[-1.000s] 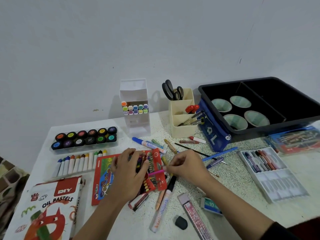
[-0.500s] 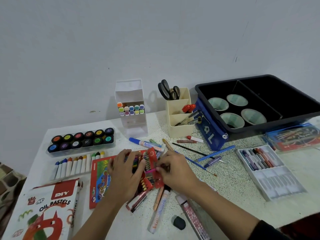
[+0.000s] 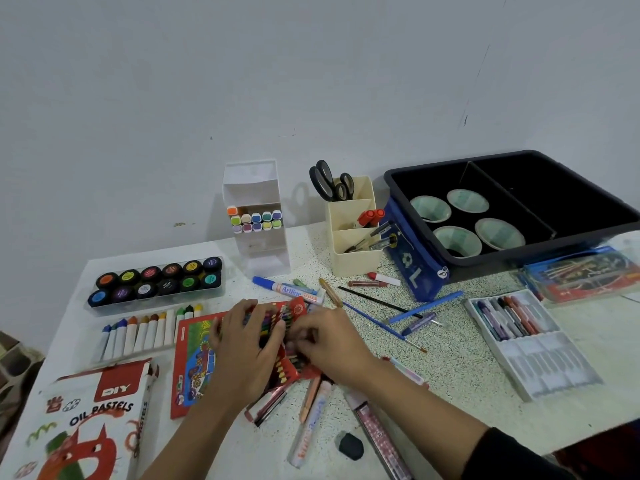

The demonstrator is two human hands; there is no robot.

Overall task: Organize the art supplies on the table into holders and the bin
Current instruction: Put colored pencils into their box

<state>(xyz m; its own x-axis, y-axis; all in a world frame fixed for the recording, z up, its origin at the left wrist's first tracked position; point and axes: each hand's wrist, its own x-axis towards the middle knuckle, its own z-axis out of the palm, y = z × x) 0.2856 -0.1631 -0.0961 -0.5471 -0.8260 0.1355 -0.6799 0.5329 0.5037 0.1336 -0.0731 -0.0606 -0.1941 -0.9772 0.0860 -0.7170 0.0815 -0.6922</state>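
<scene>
An open red crayon box [image 3: 194, 362] lies at the table's front centre with several coloured crayons [image 3: 268, 323] in it. My left hand [image 3: 244, 348] presses flat on the crayons. My right hand [image 3: 329, 341] pinches a crayon at the box's right edge; its colour is hidden by my fingers. A cream desk holder [image 3: 356, 258] with black scissors [image 3: 330, 181] stands behind. A white marker holder [image 3: 258, 216] is left of it. The black bin [image 3: 512, 258] sits at the back right.
Loose markers [image 3: 287, 289], brushes [image 3: 377, 320] and pens lie around my hands. A paint pot tray [image 3: 156, 282], an oil pastel row [image 3: 145, 330] and its box [image 3: 83, 424] fill the left. A white pen tray [image 3: 526, 341], a blue pouch [image 3: 412, 268] and an eraser [image 3: 349, 445] lie right and front.
My right hand has moved left from the loose pens to the crayon box's right edge, close to my left hand. The pink crayon it held is no longer visible.
</scene>
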